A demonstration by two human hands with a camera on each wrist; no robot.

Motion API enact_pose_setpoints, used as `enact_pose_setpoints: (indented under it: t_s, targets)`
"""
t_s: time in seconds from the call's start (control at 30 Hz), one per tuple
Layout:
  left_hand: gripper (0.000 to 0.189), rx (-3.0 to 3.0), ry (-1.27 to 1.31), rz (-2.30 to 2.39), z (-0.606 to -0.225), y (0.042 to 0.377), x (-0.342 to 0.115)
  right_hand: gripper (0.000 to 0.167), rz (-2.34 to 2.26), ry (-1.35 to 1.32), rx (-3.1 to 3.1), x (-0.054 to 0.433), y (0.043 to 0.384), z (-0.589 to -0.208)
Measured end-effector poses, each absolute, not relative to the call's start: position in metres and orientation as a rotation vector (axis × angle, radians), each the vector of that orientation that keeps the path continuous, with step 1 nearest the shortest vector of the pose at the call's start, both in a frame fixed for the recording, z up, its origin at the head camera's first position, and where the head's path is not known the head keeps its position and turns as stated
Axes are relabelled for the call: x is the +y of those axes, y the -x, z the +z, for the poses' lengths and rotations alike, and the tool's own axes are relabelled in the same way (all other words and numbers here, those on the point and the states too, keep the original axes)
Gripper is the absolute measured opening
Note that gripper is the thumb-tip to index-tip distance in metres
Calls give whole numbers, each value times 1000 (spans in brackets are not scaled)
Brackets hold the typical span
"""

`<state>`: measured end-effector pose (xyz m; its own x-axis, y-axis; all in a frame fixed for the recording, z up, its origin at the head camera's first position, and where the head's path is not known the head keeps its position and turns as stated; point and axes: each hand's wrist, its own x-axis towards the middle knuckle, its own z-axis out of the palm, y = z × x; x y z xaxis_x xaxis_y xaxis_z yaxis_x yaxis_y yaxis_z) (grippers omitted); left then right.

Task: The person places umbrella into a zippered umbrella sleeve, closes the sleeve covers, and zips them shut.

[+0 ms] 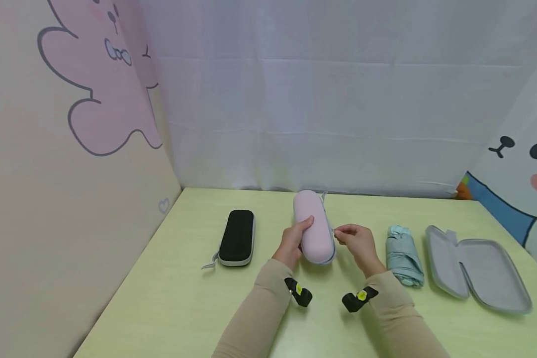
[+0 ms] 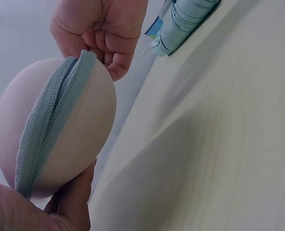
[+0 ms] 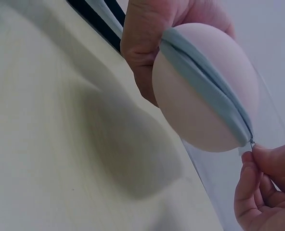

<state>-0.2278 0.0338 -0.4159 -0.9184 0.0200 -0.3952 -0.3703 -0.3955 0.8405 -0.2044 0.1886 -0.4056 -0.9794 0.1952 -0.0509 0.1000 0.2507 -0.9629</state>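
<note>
A pink hard-shell zip case [image 1: 312, 214] is held up above the table, its rounded end toward me. My left hand [image 1: 290, 242] grips it from the left side, thumb on top and fingers beneath. A pale blue-grey zipper band [image 2: 46, 125] runs around the case, and its two edges lie close together at the near end. On the right side, my right hand [image 1: 358, 242] pinches the zipper pull [image 3: 252, 143] between thumb and fingertips. The case's shadow falls on the table in both wrist views.
A black zip case [image 1: 237, 236] with a grey edge and strap lies to the left. Right of my hands sits a rolled teal fabric bundle [image 1: 402, 258]. Farther right, a grey case [image 1: 492, 273] lies unfolded on the yellow-green table [image 1: 161, 308]. A white curtain [image 1: 322, 109] hangs behind.
</note>
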Motion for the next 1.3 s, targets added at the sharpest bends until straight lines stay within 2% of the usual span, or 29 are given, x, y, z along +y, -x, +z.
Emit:
enact_pose_setpoints:
  t_s: [1.0, 1.3]
  targets:
    - [81, 1500, 692, 2548, -412, 236, 23, 13, 1850, 182, -2464, 181, 191, -408]
    - [75, 1480, 728, 2591, -413, 239, 22, 12, 1866, 153, -2451, 176, 186, -404]
